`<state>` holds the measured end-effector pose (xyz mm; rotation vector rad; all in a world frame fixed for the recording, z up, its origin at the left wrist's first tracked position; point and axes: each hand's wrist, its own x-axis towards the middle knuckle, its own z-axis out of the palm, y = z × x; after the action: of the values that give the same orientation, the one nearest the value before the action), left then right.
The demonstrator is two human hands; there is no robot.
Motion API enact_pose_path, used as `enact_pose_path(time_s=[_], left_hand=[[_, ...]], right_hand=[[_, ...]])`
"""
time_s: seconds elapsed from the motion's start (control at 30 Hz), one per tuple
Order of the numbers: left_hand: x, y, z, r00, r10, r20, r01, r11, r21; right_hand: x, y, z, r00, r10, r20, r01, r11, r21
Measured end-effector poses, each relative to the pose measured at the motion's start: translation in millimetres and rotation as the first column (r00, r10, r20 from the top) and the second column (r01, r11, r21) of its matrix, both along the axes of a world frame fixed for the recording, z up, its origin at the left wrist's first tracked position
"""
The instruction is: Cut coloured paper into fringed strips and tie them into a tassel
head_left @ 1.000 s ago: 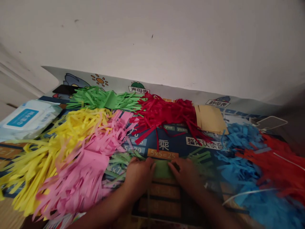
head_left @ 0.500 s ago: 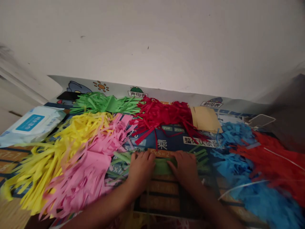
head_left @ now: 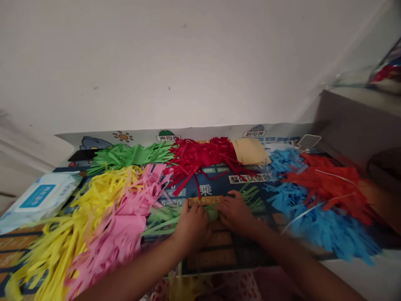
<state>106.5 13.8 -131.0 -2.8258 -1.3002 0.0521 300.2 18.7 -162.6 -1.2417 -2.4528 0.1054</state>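
My left hand (head_left: 191,225) and my right hand (head_left: 235,214) are close together at the middle of the table, fingers curled over a strip of green fringed paper (head_left: 163,218). Its cut fringe spreads out past both hands, and its uncut middle shows narrowly between them. Fingers and thumbs hide part of the strip. Just left lies pink fringed paper (head_left: 120,228), with yellow fringed paper (head_left: 94,196) beyond it. Beyond my hands sits a bundle of dark red fringed paper (head_left: 205,154).
Brighter green fringed paper (head_left: 134,154) lies at the back left, near a wipes packet (head_left: 40,198). Tan paper squares (head_left: 250,150) are at the back right. Blue fringed paper (head_left: 322,221) and orange-red fringed paper (head_left: 335,179) lie at right, with thin white string. A wall stands behind.
The view has swung to the right and tilted up. Both hands still hold the green paper; its middle now looks narrower and more bunched, with my hands nearer each other.
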Motion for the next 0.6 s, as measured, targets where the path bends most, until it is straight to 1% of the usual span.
enact_pose_path(time_s=[0.1, 0.2, 0.23, 0.3, 0.4, 0.47, 0.53, 0.6], left_hand=[[-1.9, 0.9, -7.4, 0.998, 0.030, 0.059, -0.032, 0.999, 0.020], [-5.3, 2.7, -15.0, 0.996, 0.025, 0.091, -0.031, 0.998, 0.059], [-6.1, 3.1, -17.0, 0.995, 0.020, 0.097, -0.026, 0.997, 0.067], [-7.4, 3.1, -19.7, 0.995, 0.008, 0.100, -0.016, 0.997, 0.076], [-10.0, 0.9, -19.9, 0.995, 0.007, 0.098, -0.017, 0.995, 0.094], [-14.0, -1.4, -18.4, 0.996, 0.017, 0.092, -0.027, 0.994, 0.107], [-19.6, -3.2, -17.1, 0.996, 0.016, 0.093, -0.028, 0.992, 0.121], [-24.2, -3.9, -17.4, 0.994, 0.014, 0.105, -0.028, 0.991, 0.132]], right_hand=[[-0.8, 2.6, 9.4, 0.996, -0.056, -0.062, 0.052, 0.996, -0.070], [-9.6, -4.5, 19.5, 0.995, -0.086, -0.055, 0.081, 0.993, -0.088], [-14.5, -8.4, 20.6, 0.996, -0.078, -0.036, 0.075, 0.995, -0.065], [-24.6, -16.2, 17.8, 0.999, -0.043, 0.018, 0.043, 0.999, 0.028], [-29.2, -22.8, 5.4, 0.994, -0.023, 0.109, 0.004, 0.984, 0.177], [-19.6, -23.8, -1.6, 0.990, -0.033, 0.140, 0.001, 0.975, 0.223], [-4.1, -24.6, -3.2, 0.987, -0.059, 0.147, 0.020, 0.967, 0.254], [7.4, -27.1, 0.8, 0.980, -0.150, 0.132, 0.105, 0.949, 0.298]])
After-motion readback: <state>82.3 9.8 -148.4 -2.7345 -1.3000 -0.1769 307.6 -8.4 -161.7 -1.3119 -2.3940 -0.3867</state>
